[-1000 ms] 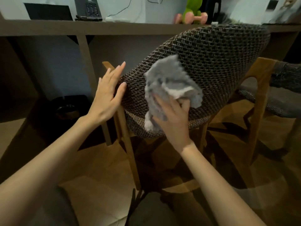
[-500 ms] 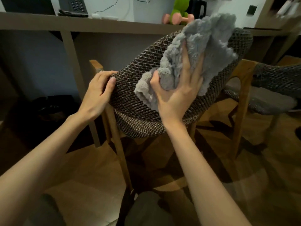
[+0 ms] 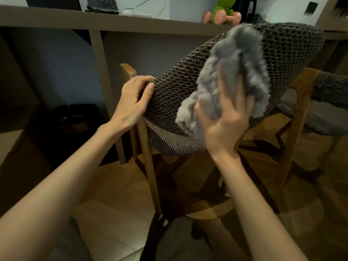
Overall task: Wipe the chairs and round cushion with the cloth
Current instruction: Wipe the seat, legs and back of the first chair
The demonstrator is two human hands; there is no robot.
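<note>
Head view only. Pressing cloth (image 3: 235, 76) flat against outer back of chair (image 3: 175, 95) with right hand (image 3: 224, 125): fingers straight and spread over the fabric, so right grip released, not clenched round it. Thumb side motion-blurred, so can't rule out a light pinch at lower edge. Cloth bunched up, covering upper middle of woven backrest, top end reaching the rim. Bracing with left hand (image 3: 131, 102): grip grasping left edge of backrest, fingers curled over the rim, thumb on outer weave. Behind chair, desk (image 3: 56, 17) carrying phone (image 3: 105, 2) and green plush (image 3: 224, 8). To the right, second chair (image 3: 331, 91), only partly in frame, well apart from both hands. No round cushion in sight. Dark bin-like item (image 3: 75, 119) under desk, too dim to identify. Progress, as a judgement: early. Mid-wipe on first chair's backrest; no telling from the weave which patches are done. Probably left: rest of backrest, seat, wooden legs (image 3: 150, 176), then second chair, then cushion wherever it sits. Possible snag: bunched cloth sliding out from under a flat palm near the rim.
</note>
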